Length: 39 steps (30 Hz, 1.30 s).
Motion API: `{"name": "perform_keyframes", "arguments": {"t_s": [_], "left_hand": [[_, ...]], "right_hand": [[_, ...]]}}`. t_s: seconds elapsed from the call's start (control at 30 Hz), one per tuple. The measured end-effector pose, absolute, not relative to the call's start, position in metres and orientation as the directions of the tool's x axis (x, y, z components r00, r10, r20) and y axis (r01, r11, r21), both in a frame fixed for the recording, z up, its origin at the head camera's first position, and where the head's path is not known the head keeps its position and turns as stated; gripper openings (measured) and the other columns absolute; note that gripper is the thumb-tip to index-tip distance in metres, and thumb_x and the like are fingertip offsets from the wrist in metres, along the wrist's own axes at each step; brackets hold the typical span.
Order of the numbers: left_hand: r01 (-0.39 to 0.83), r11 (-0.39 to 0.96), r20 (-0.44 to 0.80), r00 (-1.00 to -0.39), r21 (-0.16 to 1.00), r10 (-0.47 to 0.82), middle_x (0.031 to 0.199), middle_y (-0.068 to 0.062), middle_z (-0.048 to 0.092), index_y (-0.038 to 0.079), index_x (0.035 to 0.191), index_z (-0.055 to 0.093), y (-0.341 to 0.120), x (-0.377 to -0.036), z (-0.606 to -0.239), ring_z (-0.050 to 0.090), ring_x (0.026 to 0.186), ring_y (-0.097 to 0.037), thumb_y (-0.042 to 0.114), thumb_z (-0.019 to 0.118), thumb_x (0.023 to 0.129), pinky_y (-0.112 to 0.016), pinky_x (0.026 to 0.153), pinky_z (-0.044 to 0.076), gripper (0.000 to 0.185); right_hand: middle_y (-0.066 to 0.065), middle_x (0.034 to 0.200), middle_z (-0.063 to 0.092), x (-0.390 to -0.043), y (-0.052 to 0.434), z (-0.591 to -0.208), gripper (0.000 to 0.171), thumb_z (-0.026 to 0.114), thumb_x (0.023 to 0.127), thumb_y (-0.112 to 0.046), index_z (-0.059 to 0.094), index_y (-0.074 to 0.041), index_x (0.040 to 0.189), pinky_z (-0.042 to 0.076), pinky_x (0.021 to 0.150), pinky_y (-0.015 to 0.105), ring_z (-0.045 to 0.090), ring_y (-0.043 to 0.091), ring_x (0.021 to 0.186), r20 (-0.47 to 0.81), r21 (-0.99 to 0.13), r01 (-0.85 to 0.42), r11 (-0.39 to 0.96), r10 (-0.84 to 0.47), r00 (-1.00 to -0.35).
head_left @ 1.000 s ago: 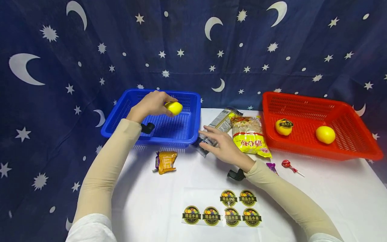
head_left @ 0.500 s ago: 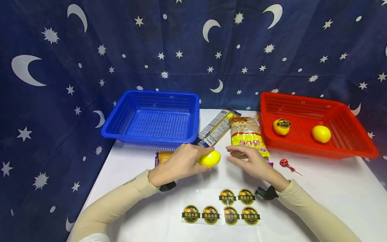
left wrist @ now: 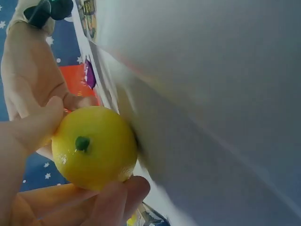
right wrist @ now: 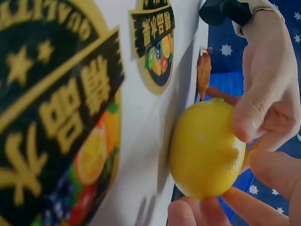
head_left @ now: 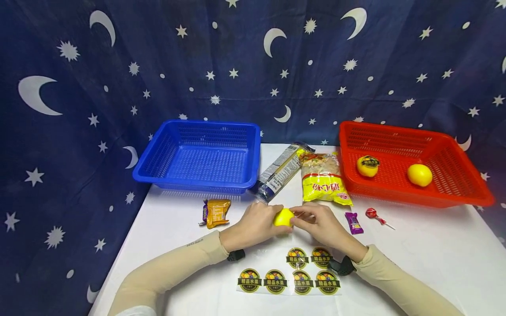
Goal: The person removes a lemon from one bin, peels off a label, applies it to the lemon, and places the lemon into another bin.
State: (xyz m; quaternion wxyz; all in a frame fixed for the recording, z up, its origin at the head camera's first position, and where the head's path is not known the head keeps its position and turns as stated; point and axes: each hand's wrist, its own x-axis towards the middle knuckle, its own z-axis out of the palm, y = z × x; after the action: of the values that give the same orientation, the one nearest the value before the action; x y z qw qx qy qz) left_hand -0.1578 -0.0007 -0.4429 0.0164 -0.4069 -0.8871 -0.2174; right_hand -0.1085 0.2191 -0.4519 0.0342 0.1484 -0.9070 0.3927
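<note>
A yellow lemon [left wrist: 94, 147] with a green stem nub rests against the white tabletop [left wrist: 211, 94], the left hand [left wrist: 51, 202] curling its thumb and fingers round it. Beyond the lemon, the right hand [left wrist: 30, 80] touches its far side.

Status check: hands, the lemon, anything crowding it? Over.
Left hand and right hand both grip the lemon, low over the white table. Sticker sheet lies just in front, nothing blocking.
</note>
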Motion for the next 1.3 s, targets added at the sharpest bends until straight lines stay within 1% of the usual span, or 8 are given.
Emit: {"name": "perform_keyframes", "arguments": {"t_s": [0.1,0.17,0.37,0.63,0.83,1.03,1.17,1.3], "left_hand": [[0.72,0.556,0.172,-0.662,0.414,0.729,0.059,0.006,0.052,0.015,0.108,0.073,-0.002,-0.159,-0.44,0.04,0.05,-0.003,0.054,0.075,0.088,-0.022,0.05,0.031,0.043],[0.702,0.545,0.138,-0.662,0.459,0.736,0.066,0.002,0.066,0.011,0.119,0.073,-0.005,-0.161,-0.437,0.05,0.054,-0.003,0.05,0.076,0.09,-0.019,0.053,0.037,0.049],[0.658,0.524,0.087,-0.663,0.541,0.743,0.105,-0.008,0.08,0.007,0.135,0.066,-0.009,-0.167,-0.436,0.077,0.09,-0.014,0.046,0.078,0.088,-0.017,0.066,0.052,0.062],[0.658,0.551,0.083,-0.678,0.513,0.731,0.106,-0.007,0.08,0.01,0.14,0.063,-0.014,-0.17,-0.437,0.078,0.093,-0.019,0.054,0.075,0.087,-0.022,0.067,0.056,0.07],[0.648,0.637,0.147,-0.74,0.417,0.656,0.085,0.004,0.077,0.011,0.127,0.067,-0.037,-0.149,-0.436,0.068,0.069,-0.009,0.059,0.076,0.085,-0.023,0.058,0.047,0.064],[0.773,0.563,0.113,-0.613,0.293,0.782,0.08,0.01,0.063,0.018,0.106,0.074,-0.043,-0.108,-0.446,0.05,0.065,-0.001,0.048,0.077,0.088,-0.019,0.053,0.035,0.035],[0.837,0.499,0.059,-0.523,0.224,0.85,0.078,0.009,0.055,0.02,0.102,0.072,-0.023,-0.092,-0.449,0.044,0.061,-0.003,0.051,0.07,0.093,-0.021,0.049,0.031,0.032],[0.856,0.487,0.007,-0.496,0.176,0.869,0.082,0.005,0.056,0.018,0.101,0.067,-0.005,-0.089,-0.451,0.046,0.059,-0.005,0.053,0.065,0.096,-0.023,0.045,0.032,0.035]], "right_hand": [[0.006,0.111,0.076,-0.109,0.219,-0.453,0.034,0.079,0.09,-0.021,0.075,-0.008,0.122,0.059,0.073,0.023,0.074,0.01,0.088,0.181,-0.697,-0.304,0.649,-0.25,-0.951],[0.01,0.117,0.075,-0.11,0.22,-0.453,0.035,0.078,0.092,-0.019,0.074,-0.007,0.124,0.06,0.074,0.023,0.076,0.015,0.091,0.181,-0.698,-0.311,0.645,-0.261,-0.948],[0.011,0.126,0.073,-0.114,0.221,-0.454,0.044,0.081,0.089,-0.021,0.071,-0.007,0.13,0.06,0.076,0.024,0.073,0.026,0.107,0.186,-0.72,-0.342,0.603,-0.307,-0.933],[0.008,0.129,0.072,-0.112,0.22,-0.454,0.05,0.083,0.087,-0.029,0.069,-0.011,0.132,0.059,0.075,0.024,0.072,0.025,0.108,0.179,-0.704,-0.329,0.629,-0.291,-0.94],[0.005,0.119,0.072,-0.084,0.23,-0.446,0.05,0.085,0.085,-0.029,0.068,-0.014,0.129,0.058,0.071,0.025,0.071,0.019,0.095,0.206,-0.612,-0.328,0.72,-0.254,-0.945],[-0.011,0.097,0.067,-0.048,0.246,-0.44,0.044,0.087,0.082,-0.029,0.072,-0.018,0.122,0.05,0.069,0.021,0.061,0.003,0.083,0.084,-0.509,-0.33,0.795,-0.335,-0.938],[-0.015,0.087,0.055,-0.036,0.251,-0.442,0.046,0.088,0.08,-0.031,0.073,-0.02,0.121,0.041,0.065,0.018,0.048,-0.002,0.075,-0.028,-0.464,-0.321,0.825,-0.376,-0.926],[-0.015,0.087,0.051,-0.033,0.252,-0.449,0.045,0.088,0.08,-0.032,0.073,-0.019,0.121,0.039,0.064,0.018,0.045,-0.003,0.074,-0.055,-0.436,-0.319,0.841,-0.379,-0.924]]}}
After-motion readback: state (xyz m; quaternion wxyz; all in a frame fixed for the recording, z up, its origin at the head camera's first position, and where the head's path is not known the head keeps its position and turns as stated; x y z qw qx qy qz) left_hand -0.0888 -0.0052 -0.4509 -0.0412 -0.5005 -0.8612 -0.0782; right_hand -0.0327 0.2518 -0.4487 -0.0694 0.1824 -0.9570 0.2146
